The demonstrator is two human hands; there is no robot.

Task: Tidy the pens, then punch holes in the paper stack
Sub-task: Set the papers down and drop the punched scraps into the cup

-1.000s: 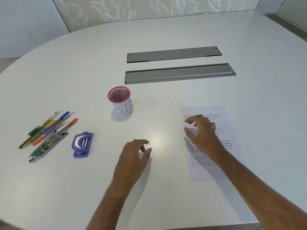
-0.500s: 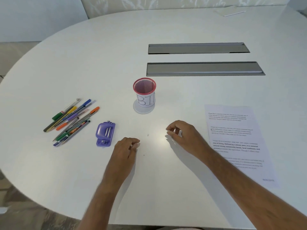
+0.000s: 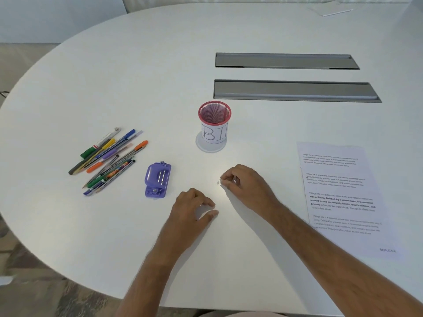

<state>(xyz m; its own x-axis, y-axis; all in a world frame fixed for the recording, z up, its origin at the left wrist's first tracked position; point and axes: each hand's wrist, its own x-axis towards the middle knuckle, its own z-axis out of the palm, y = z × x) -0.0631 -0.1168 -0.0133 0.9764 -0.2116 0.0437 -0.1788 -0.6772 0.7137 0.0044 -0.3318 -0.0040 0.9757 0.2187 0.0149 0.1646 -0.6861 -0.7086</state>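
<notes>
Several coloured pens and pencils lie in a loose pile on the white table, at the left. A purple hole punch sits just right of them. A red mesh pen cup with a paper label stands upright in the middle. The printed paper stack lies flat at the right. My left hand rests on the table near the punch, fingers loosely curled, holding nothing. My right hand hovers between cup and paper with curled fingers, and a tiny white speck lies at its fingertips.
Two long grey cable-tray lids are set into the tabletop behind the cup. A white sheet lies at the far edge. The table's rounded edge curves close at the lower left, with floor beyond.
My right hand has left the paper stack and moved left toward the table's middle. My left hand has stayed near the hole punch, and the view has shifted left.
</notes>
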